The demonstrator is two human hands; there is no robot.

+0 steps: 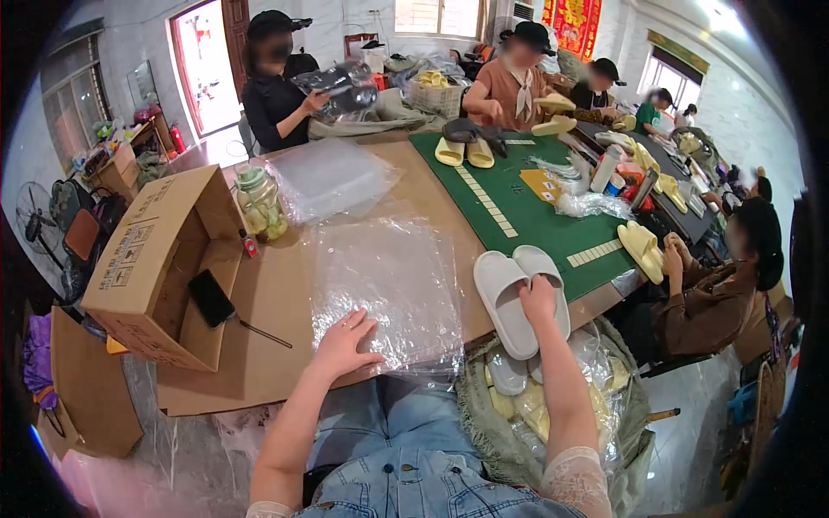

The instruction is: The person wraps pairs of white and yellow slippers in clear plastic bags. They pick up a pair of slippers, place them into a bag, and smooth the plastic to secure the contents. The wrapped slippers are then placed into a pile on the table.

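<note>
My left hand [345,347] lies with its fingers spread on the near left part of a stack of clear plastic bags [389,276] on the table. My right hand [538,300] grips a pair of light grey slippers [503,281] at the table's front edge. Its fingertips are partly hidden between the two slippers. Below it, a large woven sack [488,427] holds more slippers in clear plastic, grey and pale yellow. A second pile of clear bags [332,177] lies farther back on the table.
An open cardboard box [142,289] stands on its side at left, with a phone [211,299] on its flap. Nearby are a glass jar [259,207] and a small red bottle [249,244]. Yellow slippers [641,250] rest by the green mat [509,194]. Several co-workers sit or stand around the tables.
</note>
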